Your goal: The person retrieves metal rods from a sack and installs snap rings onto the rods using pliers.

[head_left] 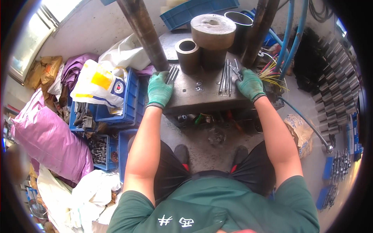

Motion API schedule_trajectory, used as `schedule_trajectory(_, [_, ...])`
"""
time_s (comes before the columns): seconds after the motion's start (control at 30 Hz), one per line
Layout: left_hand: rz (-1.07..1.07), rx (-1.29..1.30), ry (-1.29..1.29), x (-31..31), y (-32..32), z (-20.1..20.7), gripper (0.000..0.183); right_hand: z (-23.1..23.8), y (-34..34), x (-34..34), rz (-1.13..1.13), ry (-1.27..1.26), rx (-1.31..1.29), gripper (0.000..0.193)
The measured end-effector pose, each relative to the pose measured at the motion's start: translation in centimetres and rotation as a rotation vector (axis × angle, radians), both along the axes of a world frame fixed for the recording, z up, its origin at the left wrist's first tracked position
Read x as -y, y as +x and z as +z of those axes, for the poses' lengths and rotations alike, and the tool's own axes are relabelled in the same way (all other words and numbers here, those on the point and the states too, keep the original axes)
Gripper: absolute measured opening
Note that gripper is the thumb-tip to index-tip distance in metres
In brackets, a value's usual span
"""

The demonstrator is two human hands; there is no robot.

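Both my hands wear green knit gloves and rest at the two sides of a worn steel machine table. My left hand [159, 90] is closed around a few short grey metal rods [172, 73], which stick out beside the thumb. At the right, my right hand [250, 83] grips other short metal rods [235, 71] at its fingertips; the glove partly hides them. Just left of it, several longer thin rods [225, 80] lie side by side on the table [190, 99]. Small metal bits [199, 85] sit in the middle.
Behind the rods stand a dark hollow cylinder [187, 56] and a thick round metal block [213, 31], between two steel columns [144, 33]. Blue crates [131, 97] and a purple sack [54, 136] are at the left. Blue hoses [289, 39] and stacked metal cylinders [334, 89] are at the right.
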State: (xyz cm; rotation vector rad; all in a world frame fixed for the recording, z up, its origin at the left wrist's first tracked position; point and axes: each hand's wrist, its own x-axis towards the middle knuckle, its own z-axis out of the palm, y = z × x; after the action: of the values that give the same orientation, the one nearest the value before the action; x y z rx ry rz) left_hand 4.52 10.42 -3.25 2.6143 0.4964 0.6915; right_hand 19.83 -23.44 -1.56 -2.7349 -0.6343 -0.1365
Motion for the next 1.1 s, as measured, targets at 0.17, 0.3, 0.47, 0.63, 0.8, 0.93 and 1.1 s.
schedule_trajectory(0.17, [-0.007,0.117,-0.075,0.1,-0.1,0.3,0.035,0.1,1.2,0.4,-0.165,0.130,-0.132,0.062])
schedule_trajectory(0.3, [-0.060,0.235,-0.063,1.4,-1.0,1.1,0.035,2.1,0.8,2.4,-0.163,1.027,-0.568,0.073])
schedule_trajectory(0.47, [-0.387,0.424,0.014,7.2,-2.1,3.3,0.046,4.9,-4.5,1.5,0.082,1.057,-0.689,0.091])
schedule_trajectory(0.63, [-0.595,0.309,0.186,11.3,-2.1,3.8,0.057,5.0,-8.4,-0.8,0.218,1.012,-0.972,0.078])
schedule_trajectory(0.8, [-0.610,0.254,0.014,9.2,-1.5,1.8,0.041,5.2,-8.9,-1.9,0.165,1.216,-1.187,0.056])
schedule_trajectory(0.93, [-0.383,0.212,-0.463,7.3,-0.3,0.7,0.035,5.4,-7.1,-0.5,0.076,1.329,-1.106,0.041])
schedule_trajectory(1.1, [-0.317,-0.041,-0.197,6.8,0.8,-0.6,0.030,4.1,-5.8,0.0,0.060,1.396,-1.099,0.036])
